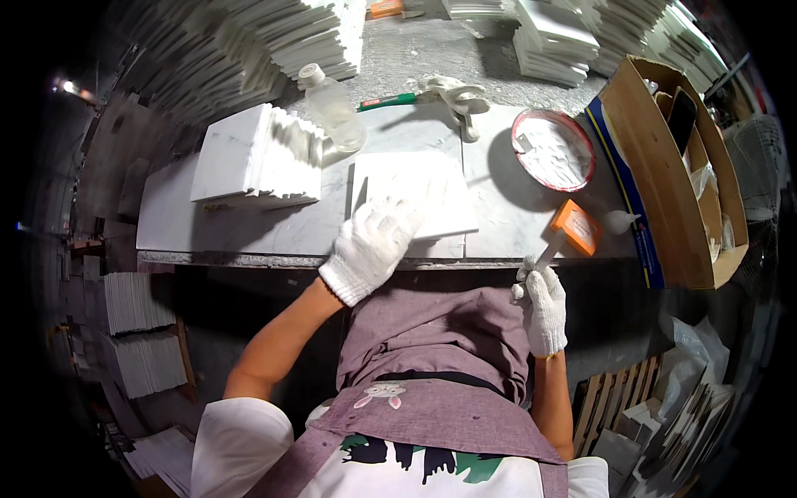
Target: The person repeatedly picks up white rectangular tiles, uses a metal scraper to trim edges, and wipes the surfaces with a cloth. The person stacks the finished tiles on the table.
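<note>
My left hand (378,241), in a white knit glove, lies flat with fingers spread on a white marble tile (432,195) in the middle of the stone workbench (249,228). In a matching glove, my right hand (544,303) is closed around the handle of an orange scraper (574,227), whose blade points up and to the right near the bench's front edge. A red-rimmed bowl of white paste (552,149) sits just beyond the scraper.
A stack of white tiles (257,158) stands at the left of the bench beside a clear plastic bottle (332,108). A spare glove (457,95) and a green pen (386,101) lie behind. An open cardboard box (672,174) is on the right; tile piles (556,37) surround.
</note>
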### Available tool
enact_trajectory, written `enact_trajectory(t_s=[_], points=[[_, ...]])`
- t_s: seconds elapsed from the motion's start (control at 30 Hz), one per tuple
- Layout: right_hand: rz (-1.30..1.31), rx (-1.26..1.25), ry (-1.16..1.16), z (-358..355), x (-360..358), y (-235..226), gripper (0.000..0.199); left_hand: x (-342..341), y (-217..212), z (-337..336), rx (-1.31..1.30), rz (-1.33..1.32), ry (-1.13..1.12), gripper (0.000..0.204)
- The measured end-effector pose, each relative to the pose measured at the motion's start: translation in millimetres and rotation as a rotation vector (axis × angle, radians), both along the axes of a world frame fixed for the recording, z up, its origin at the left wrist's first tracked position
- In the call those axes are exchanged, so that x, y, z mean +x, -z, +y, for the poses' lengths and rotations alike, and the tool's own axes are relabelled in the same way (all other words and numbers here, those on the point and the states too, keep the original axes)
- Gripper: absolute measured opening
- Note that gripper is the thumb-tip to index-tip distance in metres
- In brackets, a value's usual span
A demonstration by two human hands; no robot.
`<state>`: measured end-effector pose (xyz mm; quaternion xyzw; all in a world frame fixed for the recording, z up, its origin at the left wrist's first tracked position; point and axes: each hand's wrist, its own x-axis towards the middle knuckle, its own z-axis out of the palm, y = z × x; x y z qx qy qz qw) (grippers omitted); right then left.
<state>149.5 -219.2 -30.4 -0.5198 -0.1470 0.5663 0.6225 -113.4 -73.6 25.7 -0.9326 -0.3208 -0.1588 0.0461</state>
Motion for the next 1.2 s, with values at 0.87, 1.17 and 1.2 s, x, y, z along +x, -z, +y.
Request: enact_trajectory(t_s=[0.87,1.17,1.2], points=[[-0.29,0.204,-0.276,64.9,24.0,-53.2,0.029,-13.7,-80.9,69.4,-0.615,-0.142,0.147,0.032],[-0.725,0.374,-0.692,140.5,26.4,-116.0,0.031,-8.7,-79.3,67.3,-0.553,-0.128,0.092,0.031],[-0.708,0.358,-0.75,146.6,24.8,-117.3,0.027,-8.6,-78.3,67.8,-0.548,-0.131,0.094,0.031]])
